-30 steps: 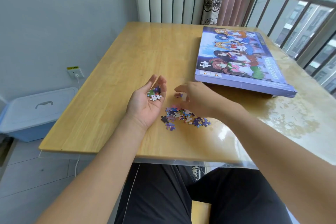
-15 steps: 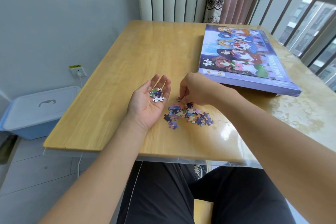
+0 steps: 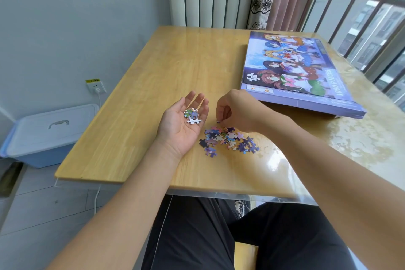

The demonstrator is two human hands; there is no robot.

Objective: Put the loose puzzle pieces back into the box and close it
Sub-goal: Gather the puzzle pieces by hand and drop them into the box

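Note:
My left hand (image 3: 183,123) lies palm up on the wooden table (image 3: 166,72), fingers straight, with a few puzzle pieces (image 3: 192,115) resting in the palm. Just to its right, my right hand (image 3: 235,109) pinches a small puzzle piece (image 3: 218,122) between thumb and fingertips, right above the far edge of a pile of loose puzzle pieces (image 3: 229,140). The purple puzzle box (image 3: 293,72), printed with cartoon figures, lies with its lid on at the table's right side, beyond my right hand.
A clear plastic sheet covers the table and overhangs its near edge (image 3: 241,195). A blue storage bin (image 3: 43,133) with a white lid sits on the floor at left, below a wall socket (image 3: 95,86). A radiator, curtains and a window railing stand behind.
My right hand drew back from the far side of the pile and lifted slightly, its fingertips now closed on one piece. My left hand stayed palm up with its pieces.

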